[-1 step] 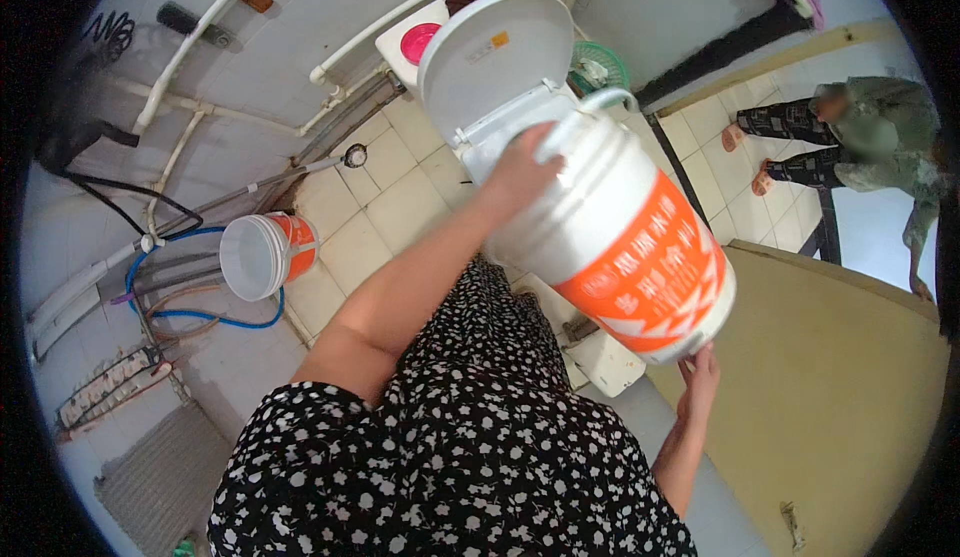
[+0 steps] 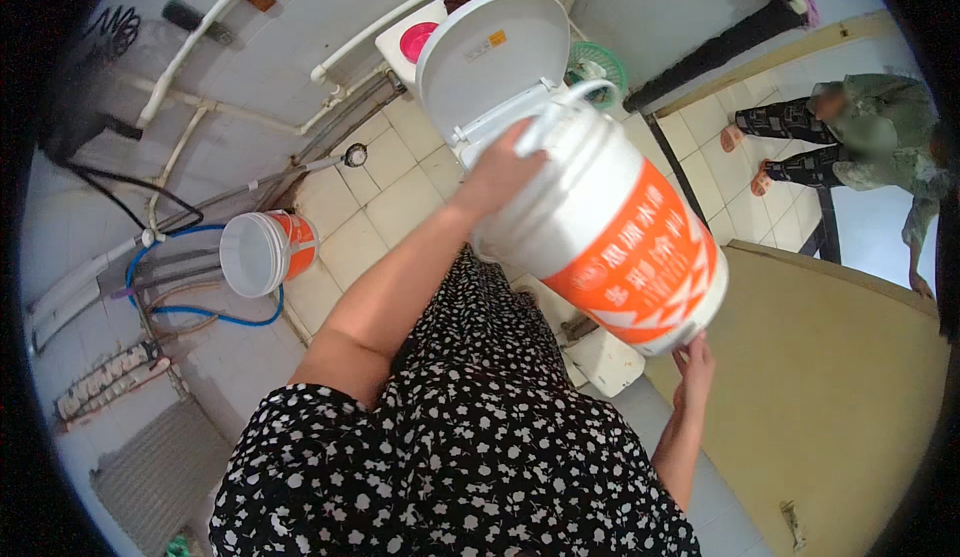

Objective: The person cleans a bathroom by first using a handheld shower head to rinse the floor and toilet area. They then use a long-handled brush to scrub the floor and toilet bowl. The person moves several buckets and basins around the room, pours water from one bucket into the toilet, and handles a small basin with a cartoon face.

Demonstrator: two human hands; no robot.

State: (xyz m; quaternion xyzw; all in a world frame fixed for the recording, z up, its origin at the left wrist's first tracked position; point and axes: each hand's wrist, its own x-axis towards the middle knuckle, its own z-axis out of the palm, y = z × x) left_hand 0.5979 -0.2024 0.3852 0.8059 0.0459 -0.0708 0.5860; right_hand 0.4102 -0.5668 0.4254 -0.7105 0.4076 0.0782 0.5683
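A white bucket with an orange printed band hangs tilted in front of me, its mouth end toward the toilet. My left hand grips it near the rim, fingers partly hidden. Under the bottom edge, the fingers of my right hand hook and support the base. The toilet's seat lid stands raised behind the bucket. Most of the bowl is hidden by the bucket and my left hand, and I cannot see inside the bucket.
At left, another white and orange bucket stands by a blue hose. A green basket sits beside the toilet, and a pink bowl rests on its tank. A yellowish door is at right; another person stands beyond the doorway.
The bucket has shifted slightly to the left and up, with both my hands still holding it.
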